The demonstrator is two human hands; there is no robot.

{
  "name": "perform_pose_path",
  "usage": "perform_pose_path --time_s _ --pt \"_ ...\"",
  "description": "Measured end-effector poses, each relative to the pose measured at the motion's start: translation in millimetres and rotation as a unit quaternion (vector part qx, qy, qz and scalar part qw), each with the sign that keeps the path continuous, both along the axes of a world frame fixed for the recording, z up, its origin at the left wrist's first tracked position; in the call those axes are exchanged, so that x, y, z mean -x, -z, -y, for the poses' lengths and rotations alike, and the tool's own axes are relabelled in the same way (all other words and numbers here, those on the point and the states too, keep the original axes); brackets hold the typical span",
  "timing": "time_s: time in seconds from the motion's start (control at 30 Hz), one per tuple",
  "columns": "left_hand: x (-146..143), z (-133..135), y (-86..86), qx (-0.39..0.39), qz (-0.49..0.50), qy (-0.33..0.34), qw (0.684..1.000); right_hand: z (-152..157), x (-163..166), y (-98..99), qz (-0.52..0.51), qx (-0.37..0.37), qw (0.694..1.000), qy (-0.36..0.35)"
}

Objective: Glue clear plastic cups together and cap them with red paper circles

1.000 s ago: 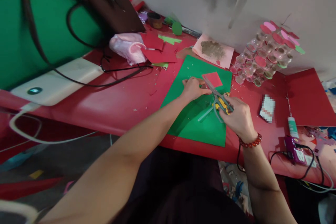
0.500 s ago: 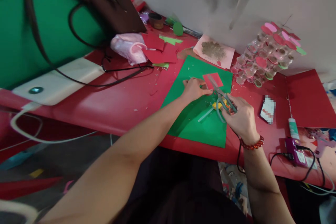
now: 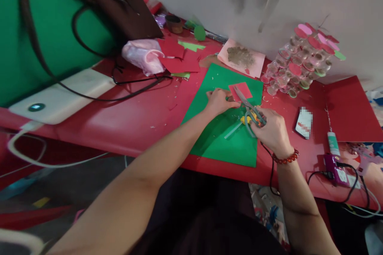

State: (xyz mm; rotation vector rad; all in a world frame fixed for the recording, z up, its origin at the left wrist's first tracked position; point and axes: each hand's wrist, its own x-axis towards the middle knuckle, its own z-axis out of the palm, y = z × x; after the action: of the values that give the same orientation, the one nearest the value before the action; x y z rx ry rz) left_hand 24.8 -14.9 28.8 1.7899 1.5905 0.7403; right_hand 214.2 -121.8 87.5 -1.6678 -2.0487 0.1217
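Observation:
My right hand [image 3: 272, 129] grips grey-green scissors [image 3: 253, 113] by the handles. Their blades point up and left, over a small pink-red paper square [image 3: 245, 91]. My left hand [image 3: 220, 99] is closed beside the blades, thumb and fingers drawn together near the square's lower left corner. Whatever its fingertips pinch is too small to make out. Both hands are above a green sheet [image 3: 206, 135]. Under the scissors sits a yellow object [image 3: 245, 120], partly covered by them. A pale narrow strip [image 3: 233, 130] lies just left of it.
Behind the sheet, a pink paper [image 3: 224, 53] bears a grey-brown heap. Stacked clear cups with coloured discs [image 3: 302, 61] stand at the back right. A phone [image 3: 304, 123], glue bottle [image 3: 333, 143] and purple box [image 3: 338, 173] lie right. A white power bank [image 3: 66, 93] and cable sit left.
The scissors and both hands stay in nearly the same place over the green sheet. The whole view has shifted slightly left.

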Motion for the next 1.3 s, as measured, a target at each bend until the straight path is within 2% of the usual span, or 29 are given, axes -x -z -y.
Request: perform_pose_path --time_s 0.37,0.73,0.87,1.07,1.3 --pt "0 -3 6.9 -0.009 0.005 -0.011 1.000 -9 0 0.2 0.002 0.006 1.000 0.031" --pt "1 1 -0.7 0.000 -0.003 0.005 1.000 -10 -4 -4.6 0.007 0.025 0.998 0.049" --pt "1 0 1.6 0.000 -0.007 0.008 1.000 -10 -6 -2.0 0.007 0.020 0.998 0.059" --pt "1 -4 7.7 -0.008 0.004 -0.005 1.000 -6 1 2.1 0.005 -0.001 1.000 0.031" --pt "0 -1 1.5 0.002 0.014 -0.013 1.000 -1 6 3.1 0.011 -0.012 1.000 0.024"
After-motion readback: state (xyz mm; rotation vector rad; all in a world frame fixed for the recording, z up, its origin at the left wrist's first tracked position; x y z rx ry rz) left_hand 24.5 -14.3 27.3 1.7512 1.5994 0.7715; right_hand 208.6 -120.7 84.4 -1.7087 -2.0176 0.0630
